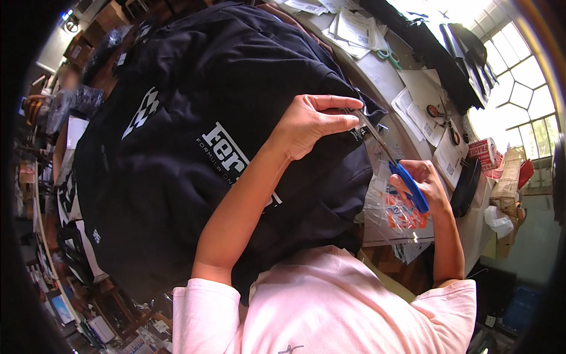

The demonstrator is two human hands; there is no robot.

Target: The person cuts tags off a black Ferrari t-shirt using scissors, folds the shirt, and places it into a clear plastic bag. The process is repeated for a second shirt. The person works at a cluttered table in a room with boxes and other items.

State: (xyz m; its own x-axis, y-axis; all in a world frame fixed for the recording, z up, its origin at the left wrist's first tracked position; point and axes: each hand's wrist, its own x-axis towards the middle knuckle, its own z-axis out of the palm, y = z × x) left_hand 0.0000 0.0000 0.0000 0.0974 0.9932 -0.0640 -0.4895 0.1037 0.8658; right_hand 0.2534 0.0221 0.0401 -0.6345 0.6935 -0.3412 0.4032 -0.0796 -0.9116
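Note:
A large black garment (177, 177) with white printing is spread in front of me. Over its right part reaches my left hand (300, 127), thumb and forefinger pinched together by the garment's right edge. What lies between those fingertips is too small to make out. My right hand (421, 180) grips a pair of scissors (410, 186) by the blue handles. The metal blades point up and left, their tips close beside my left fingertips. Blade spread is hard to judge. Below the blades lies a clear plastic bag (386, 206) with coloured print.
Along the right runs a table (380, 74) with papers (354, 29), green-handled scissors (389, 56) and more dark-handled scissors (453, 134). A red and white tape roll (483, 152) stands near the barred window (519, 88). Shelves with boxes and a person (68, 82) are at the far left.

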